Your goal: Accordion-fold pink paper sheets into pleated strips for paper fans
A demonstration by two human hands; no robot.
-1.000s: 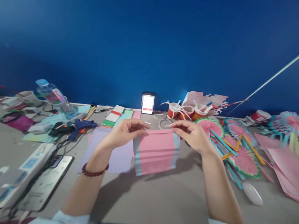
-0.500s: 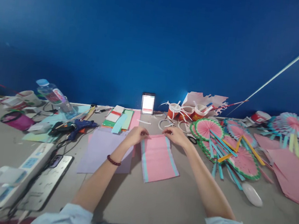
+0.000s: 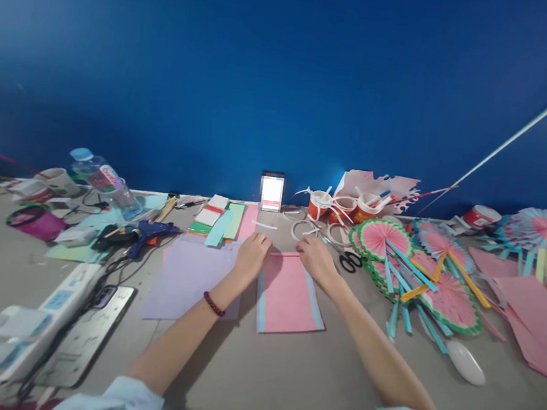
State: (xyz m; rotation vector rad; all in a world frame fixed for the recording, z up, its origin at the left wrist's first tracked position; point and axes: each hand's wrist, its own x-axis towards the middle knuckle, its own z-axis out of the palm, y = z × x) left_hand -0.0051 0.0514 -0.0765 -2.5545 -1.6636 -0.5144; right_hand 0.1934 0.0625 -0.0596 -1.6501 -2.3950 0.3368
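A pink paper sheet point(image 3: 289, 297) with light blue strips along both long edges lies flat on the grey table point(image 3: 283, 372). My left hand point(image 3: 250, 257) rests at the sheet's far left corner, fingers curled down onto the paper. At the far right corner my right hand point(image 3: 314, 261) presses in the same way. A lilac sheet point(image 3: 189, 278) lies just left of the pink one, partly under my left wrist.
Finished pink and green paper fans point(image 3: 410, 268) and scissors point(image 3: 349, 261) lie to the right, with pink sheets point(image 3: 533, 317) beyond. Red cups point(image 3: 340, 206), tape rings and a phone point(image 3: 271, 191) stand at the back. A blue glue gun point(image 3: 150, 233), bottle point(image 3: 100, 177) and power strip point(image 3: 57, 301) occupy the left.
The pink sheet, held up in the air a second ago, has been laid flat on the table. Both hands moved down and forward to its far edge.
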